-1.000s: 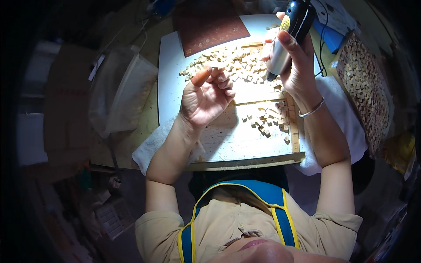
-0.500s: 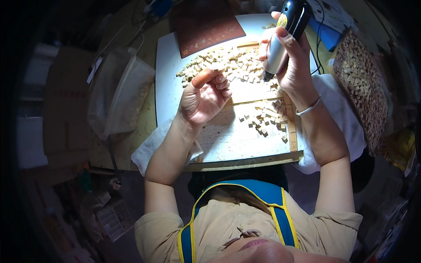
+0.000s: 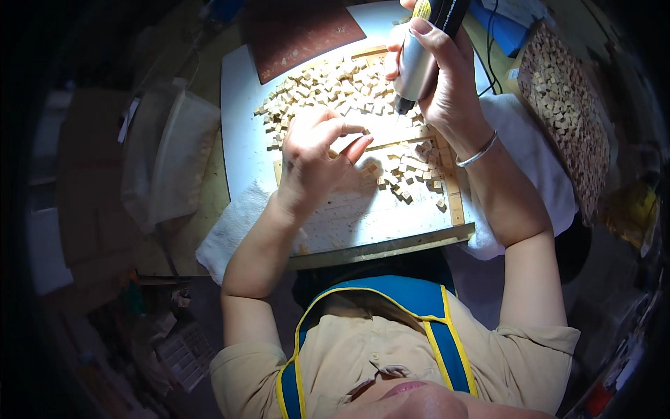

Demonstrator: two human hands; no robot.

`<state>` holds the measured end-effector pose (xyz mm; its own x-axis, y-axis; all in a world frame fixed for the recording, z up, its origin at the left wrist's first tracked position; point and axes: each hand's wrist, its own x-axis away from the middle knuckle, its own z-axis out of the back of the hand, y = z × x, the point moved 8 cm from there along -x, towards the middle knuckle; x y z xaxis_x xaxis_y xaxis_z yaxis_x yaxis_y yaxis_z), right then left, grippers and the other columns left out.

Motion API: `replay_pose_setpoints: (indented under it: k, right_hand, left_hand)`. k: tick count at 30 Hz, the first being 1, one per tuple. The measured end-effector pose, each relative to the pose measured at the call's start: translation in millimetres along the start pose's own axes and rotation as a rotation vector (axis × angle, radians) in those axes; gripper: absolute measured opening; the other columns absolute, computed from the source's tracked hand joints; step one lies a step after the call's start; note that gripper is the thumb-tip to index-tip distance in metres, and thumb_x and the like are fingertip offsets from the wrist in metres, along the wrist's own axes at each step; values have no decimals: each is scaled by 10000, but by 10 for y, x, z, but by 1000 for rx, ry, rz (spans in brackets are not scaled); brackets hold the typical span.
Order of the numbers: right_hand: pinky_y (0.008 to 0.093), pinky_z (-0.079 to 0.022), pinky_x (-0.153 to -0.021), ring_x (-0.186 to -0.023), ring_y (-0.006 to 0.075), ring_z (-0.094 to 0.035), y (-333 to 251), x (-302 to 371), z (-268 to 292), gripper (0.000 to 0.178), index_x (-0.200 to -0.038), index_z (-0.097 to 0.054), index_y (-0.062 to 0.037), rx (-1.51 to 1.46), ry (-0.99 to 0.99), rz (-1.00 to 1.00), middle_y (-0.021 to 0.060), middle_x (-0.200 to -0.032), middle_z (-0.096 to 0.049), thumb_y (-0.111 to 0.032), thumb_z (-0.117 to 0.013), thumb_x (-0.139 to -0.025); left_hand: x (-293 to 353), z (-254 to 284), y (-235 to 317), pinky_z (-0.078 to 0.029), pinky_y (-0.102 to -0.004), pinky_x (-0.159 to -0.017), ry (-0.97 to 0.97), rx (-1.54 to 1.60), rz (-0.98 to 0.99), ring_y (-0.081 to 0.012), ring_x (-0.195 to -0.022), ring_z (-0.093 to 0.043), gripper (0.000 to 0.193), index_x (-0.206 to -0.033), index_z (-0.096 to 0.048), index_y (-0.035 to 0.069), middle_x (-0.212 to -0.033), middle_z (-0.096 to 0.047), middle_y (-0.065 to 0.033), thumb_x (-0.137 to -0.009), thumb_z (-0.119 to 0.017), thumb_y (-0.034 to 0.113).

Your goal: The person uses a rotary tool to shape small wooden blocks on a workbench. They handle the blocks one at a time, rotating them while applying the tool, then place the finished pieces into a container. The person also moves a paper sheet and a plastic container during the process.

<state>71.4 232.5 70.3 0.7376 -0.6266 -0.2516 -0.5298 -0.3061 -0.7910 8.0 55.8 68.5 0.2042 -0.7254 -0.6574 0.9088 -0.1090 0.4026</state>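
My right hand [image 3: 447, 73] is wrapped round a handheld rotary tool [image 3: 417, 66] with a silver body and black ends. Its dark tip [image 3: 404, 106] points down over the white board [image 3: 241, 140], and a thin bit shows faintly below it. My left hand [image 3: 314, 157] hovers palm down left of the tip, its thumb and forefinger apart. Just below those fingertips are small wooden cubes [image 3: 370, 167], shadowed and slightly blurred. One loose pile of wooden cubes [image 3: 328, 84] spreads beyond my left hand; a smaller group of cubes [image 3: 415, 164] lies nearer me on the right.
Thin wooden strips [image 3: 453, 188] edge and divide the board. A dark red sheet [image 3: 300, 35] covers its far left. At left stands a translucent plastic bin [image 3: 174, 153]; at right, a large tray of cubes [image 3: 565, 98]. White towels [image 3: 237, 223] lie under my forearms. A cord [image 3: 493, 63] runs at far right.
My left hand has turned from palm up to palm down and moved lower, its thumb and forefinger parting. The right hand keeps hold of the rotary tool. The whole view has shifted slightly.
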Motion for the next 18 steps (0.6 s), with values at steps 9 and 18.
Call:
replay_pose_setpoints:
  k: [9,18]
  right_hand:
    - [262,-551,-541,-631,136,-646,-5,-26,-57,267,-1178,-547,-57,-30,-30,28,43,-816,-636,-197,-644,-973]
    - [280,-576,-585,-699,144,-674,12,-44,28,258,-1213,-565,-73,-98,26,26,44,-883,-653,-172,-634,-985]
  left_hand:
    - [125,-202,-127,-465,-357,-607,-219,80,88,-202,-657,-639,187,-792,-726,89,-727,-664,-42,-719,-895,124]
    - [83,-292,36,-477,-310,-555,-191,91,-56,-180,-628,-625,186,-790,-712,77,-706,-624,-47,-725,-884,103]
